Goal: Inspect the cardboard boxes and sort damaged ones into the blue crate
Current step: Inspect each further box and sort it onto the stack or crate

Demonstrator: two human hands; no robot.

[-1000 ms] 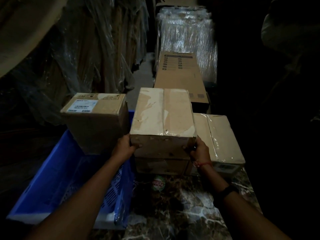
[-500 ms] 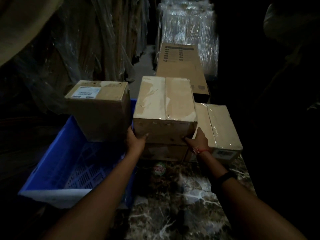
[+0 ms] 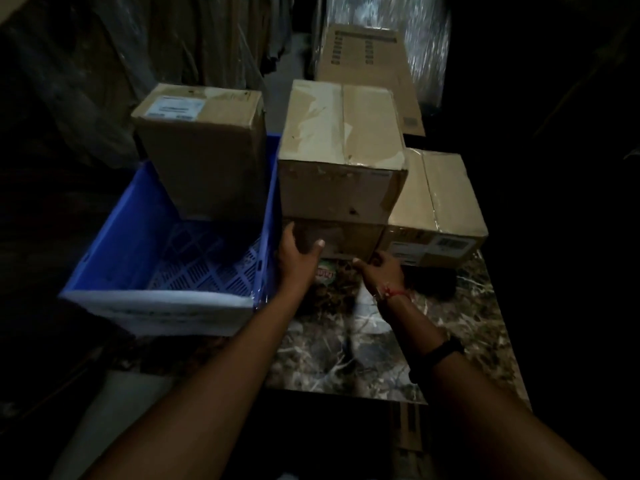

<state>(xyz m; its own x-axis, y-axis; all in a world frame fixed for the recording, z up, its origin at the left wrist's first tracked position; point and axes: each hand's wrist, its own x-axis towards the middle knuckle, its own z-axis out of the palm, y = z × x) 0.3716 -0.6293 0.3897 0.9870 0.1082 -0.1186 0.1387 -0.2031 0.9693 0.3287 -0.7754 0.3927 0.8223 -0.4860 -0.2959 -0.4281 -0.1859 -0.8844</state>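
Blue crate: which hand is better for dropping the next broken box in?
Probably left: the left hand grips the bottom box right beside the blue crate; the right hand sits on the far side.

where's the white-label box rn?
Head view, left of centre: the white-label box stands in the far end of the blue crate, just left of the two-box stack whose bottom box the left hand and right hand touch.

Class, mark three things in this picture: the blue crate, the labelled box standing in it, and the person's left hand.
blue crate (image 3: 121,237): head view, left inner wall.
labelled box (image 3: 204,171): head view, front face.
left hand (image 3: 298,263): head view, back of hand.
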